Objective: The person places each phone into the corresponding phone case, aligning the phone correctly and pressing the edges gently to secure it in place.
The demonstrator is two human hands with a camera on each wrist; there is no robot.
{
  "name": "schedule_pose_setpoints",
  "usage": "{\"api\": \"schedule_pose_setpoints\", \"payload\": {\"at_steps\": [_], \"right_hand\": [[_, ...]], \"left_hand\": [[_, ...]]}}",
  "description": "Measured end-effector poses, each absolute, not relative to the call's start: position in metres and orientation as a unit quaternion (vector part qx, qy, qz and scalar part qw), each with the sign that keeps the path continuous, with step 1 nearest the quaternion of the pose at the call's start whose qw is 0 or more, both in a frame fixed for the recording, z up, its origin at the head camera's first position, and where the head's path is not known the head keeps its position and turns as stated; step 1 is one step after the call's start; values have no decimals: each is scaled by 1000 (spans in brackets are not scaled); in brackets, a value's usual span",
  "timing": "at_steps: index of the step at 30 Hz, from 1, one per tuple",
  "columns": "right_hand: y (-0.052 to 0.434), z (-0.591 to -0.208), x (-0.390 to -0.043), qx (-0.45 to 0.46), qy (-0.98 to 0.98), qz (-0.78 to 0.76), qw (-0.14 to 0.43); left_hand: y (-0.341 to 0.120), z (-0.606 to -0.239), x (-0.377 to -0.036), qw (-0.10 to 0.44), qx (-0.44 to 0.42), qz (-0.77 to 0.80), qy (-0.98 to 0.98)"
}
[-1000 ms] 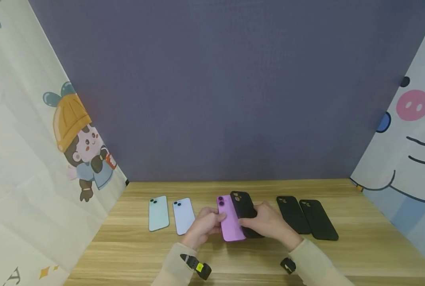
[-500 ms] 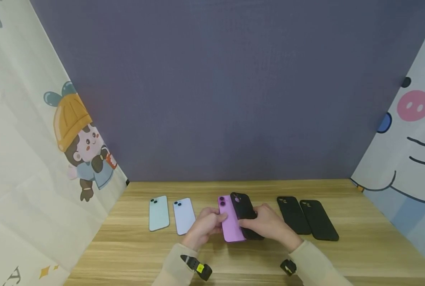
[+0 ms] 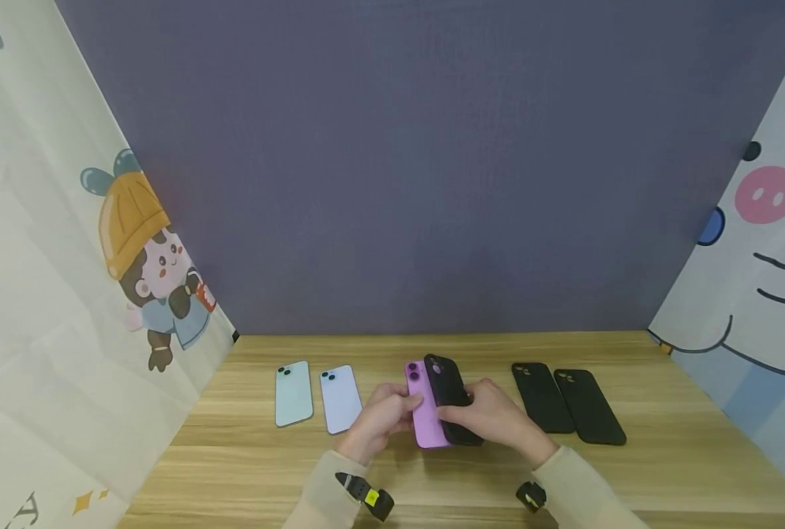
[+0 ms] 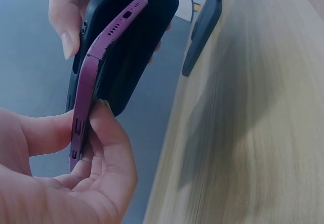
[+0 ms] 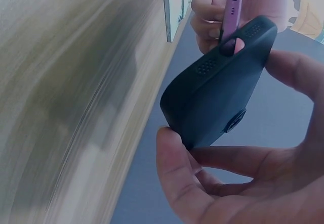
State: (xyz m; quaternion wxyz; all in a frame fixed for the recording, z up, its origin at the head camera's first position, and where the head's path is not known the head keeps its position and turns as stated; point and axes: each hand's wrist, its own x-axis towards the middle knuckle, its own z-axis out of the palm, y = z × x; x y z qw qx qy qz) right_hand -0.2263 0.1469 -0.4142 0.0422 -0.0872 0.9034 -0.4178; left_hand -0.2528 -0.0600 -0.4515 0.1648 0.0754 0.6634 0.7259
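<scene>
Two pale phones (image 3: 317,395) left, two black cases (image 3: 567,405) right — seemingly flat.

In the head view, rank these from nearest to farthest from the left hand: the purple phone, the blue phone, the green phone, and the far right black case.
1. purple phone, gripped by the left hand.
2. blue phone, just to its left.
3. green phone, farther left.
4. far right black case, across on the right.
</scene>
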Motion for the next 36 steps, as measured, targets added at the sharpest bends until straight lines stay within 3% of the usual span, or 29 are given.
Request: {"api": "schedule_pose_setpoints", "payload": {"at_steps": [36], "right_hand": [[140, -414, -225, -100, 904, -415, 10]], "left_hand": [[-60, -449, -253, 156, 82, 734, 656]]}}
